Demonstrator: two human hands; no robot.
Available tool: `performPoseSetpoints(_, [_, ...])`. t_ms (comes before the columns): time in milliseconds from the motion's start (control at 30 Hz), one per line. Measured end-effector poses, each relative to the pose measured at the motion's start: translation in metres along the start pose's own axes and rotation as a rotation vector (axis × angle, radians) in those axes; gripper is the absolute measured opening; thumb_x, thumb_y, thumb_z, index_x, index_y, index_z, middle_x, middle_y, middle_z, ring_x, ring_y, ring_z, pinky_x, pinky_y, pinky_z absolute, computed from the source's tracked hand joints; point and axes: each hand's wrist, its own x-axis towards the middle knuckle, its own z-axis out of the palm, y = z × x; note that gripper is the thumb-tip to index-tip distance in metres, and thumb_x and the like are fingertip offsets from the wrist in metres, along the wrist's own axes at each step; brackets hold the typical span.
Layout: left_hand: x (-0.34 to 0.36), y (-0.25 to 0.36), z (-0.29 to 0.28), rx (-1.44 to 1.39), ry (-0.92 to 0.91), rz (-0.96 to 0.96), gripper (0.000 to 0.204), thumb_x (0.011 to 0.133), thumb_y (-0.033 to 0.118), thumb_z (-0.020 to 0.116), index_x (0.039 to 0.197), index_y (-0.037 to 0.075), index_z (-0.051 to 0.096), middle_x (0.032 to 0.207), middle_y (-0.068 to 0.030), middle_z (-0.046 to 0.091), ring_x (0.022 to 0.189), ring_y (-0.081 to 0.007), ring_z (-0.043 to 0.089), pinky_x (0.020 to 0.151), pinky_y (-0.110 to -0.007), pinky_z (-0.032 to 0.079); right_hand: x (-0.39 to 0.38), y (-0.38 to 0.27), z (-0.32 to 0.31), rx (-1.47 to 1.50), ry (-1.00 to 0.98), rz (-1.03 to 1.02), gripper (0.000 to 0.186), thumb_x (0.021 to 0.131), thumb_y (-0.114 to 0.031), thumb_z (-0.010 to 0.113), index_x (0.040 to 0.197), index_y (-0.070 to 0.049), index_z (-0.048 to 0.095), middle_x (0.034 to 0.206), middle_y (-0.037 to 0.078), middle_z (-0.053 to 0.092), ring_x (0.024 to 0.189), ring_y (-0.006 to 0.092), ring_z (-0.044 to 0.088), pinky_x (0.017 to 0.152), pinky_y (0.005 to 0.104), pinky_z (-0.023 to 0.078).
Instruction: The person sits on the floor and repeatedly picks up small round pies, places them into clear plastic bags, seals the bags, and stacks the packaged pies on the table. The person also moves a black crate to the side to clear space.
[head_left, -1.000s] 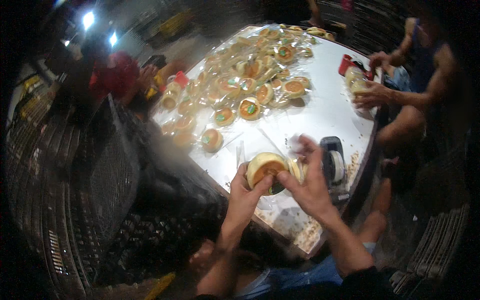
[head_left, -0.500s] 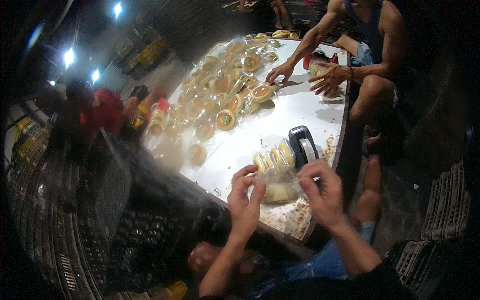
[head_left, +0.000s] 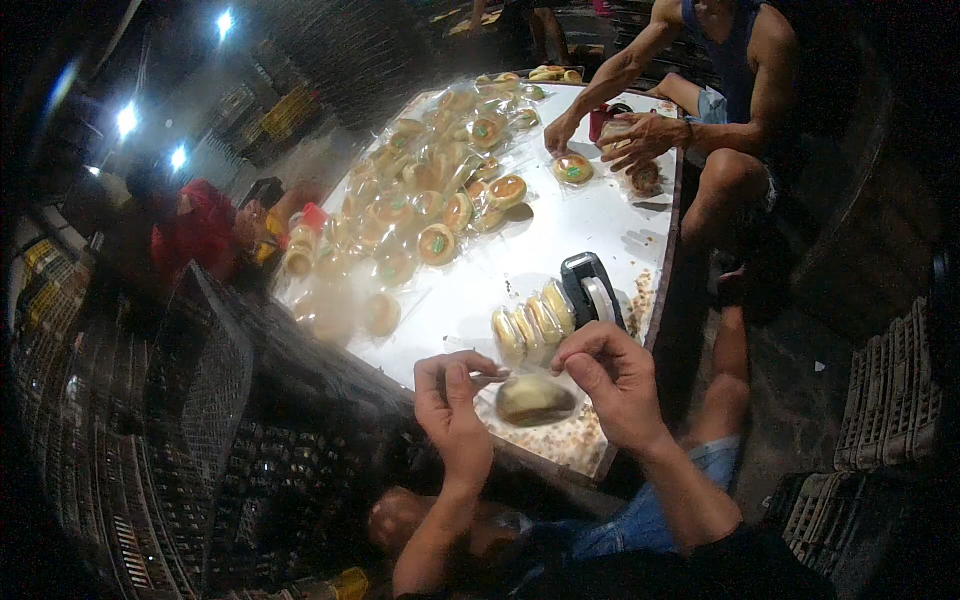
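Note:
Pinched between the fingertips of my left hand (head_left: 455,408) and my right hand (head_left: 618,385) is the top of a clear plastic bag. A pale round bun (head_left: 535,400) sits in this bag, below and between my hands, blurred by motion. Just beyond my fingers several wrapped buns (head_left: 533,322) stand on edge in a row. A black tape dispenser (head_left: 590,285) with a pale roll touches or nearly touches the row's right end.
A heap of bagged buns (head_left: 425,175) covers the far left of the white table (head_left: 545,235). Across it, a co-worker's hand (head_left: 562,132) touches a bagged bun (head_left: 573,170), beside a red tape dispenser (head_left: 600,120). Crates (head_left: 885,390) are stacked at right.
The bun in my bag has swung and shows its darker side, with my hands still pinching the bag top. The co-worker's hand has drawn a bagged bun away from the heap.

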Motion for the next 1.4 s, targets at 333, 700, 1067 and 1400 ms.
performPoseSetpoints(333, [0.011,-0.005,-0.012,0.617,-0.043,0.013,0.016,0.098,0.014,0.050,0.102,-0.001,0.044,0.093,-0.0119,0.054,0.082,-0.0142,0.052,0.073,-0.031,0.045,-0.003,-0.001,0.032,0.264,0.051,0.087,0.014,0.103,-0.019,0.043,0.104,-0.005,0.039,0.095,0.017,0.063,0.087,0.0211,0.066,0.080,0.0343,0.054])
performPoseSetpoints(700, [-0.014,0.008,-0.008,0.103,-0.100,-0.240,0.018,0.093,0.010,0.063,0.099,-0.006,0.064,0.089,-0.0096,0.069,0.088,-0.0178,0.066,0.081,-0.029,0.052,0.000,0.011,0.033,-0.393,0.123,-0.323,0.017,0.100,-0.017,0.047,0.110,-0.007,0.039,0.095,0.015,0.058,0.091,0.0169,0.058,0.082,0.0302,0.049])
performPoseSetpoints(1067, [0.005,-0.009,-0.033,0.470,-0.151,0.390,0.005,0.090,0.004,0.062,0.095,0.002,0.061,0.099,-0.0115,0.055,0.094,-0.0170,0.054,0.086,-0.029,0.045,0.002,0.026,0.054,-0.427,-0.146,-0.235,0.021,0.082,-0.006,0.066,0.103,-0.006,0.064,0.105,0.014,0.064,0.101,0.0320,0.060,0.096,0.0442,0.039])
performPoseSetpoints(1400, [-0.003,-0.006,-0.023,0.080,-0.061,-0.108,0.069,0.085,-0.006,0.064,0.142,-0.002,0.025,0.098,-0.0103,0.056,0.094,-0.0155,0.055,0.086,-0.029,0.048,0.011,0.019,0.031,-0.565,-0.220,-0.302,0.029,0.072,0.002,0.070,0.098,-0.009,0.063,0.078,0.007,0.055,0.077,0.0286,0.056,0.078,0.0413,0.041])
